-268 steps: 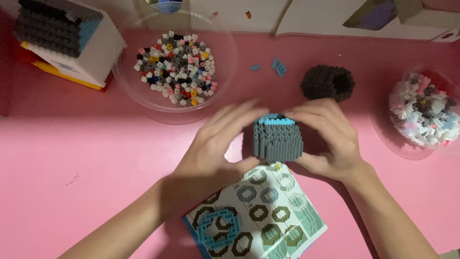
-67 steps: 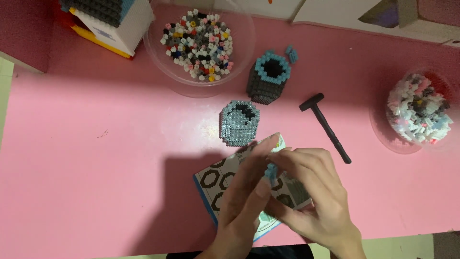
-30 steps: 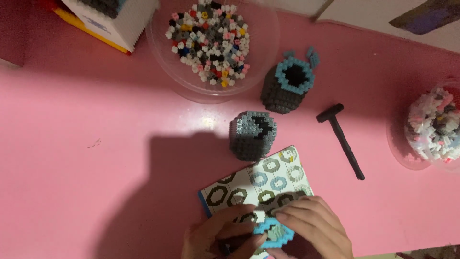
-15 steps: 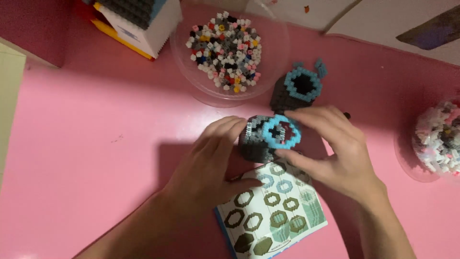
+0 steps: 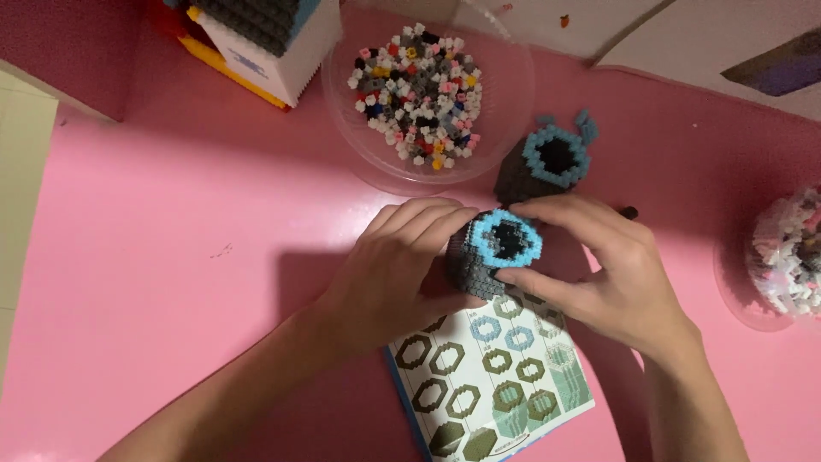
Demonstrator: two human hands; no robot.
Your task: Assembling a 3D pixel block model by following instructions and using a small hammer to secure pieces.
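On the pink table (image 5: 171, 282), two hands — left (image 5: 389, 274), right (image 5: 611, 274) — each grip one grey block tower (image 5: 494, 252); a second tower (image 5: 543, 167) stands behind.

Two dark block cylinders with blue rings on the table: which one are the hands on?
The nearer cylinder, above the instruction sheet: left hand and right hand clasp its sides. The other cylinder, with blue ears, stands untouched beside the clear bowl.

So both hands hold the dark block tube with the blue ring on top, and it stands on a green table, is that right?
Not quite: the table is pink, not green, as the head view shows. The rest holds: the left hand and right hand both hold the dark block tube with the blue ring on top.
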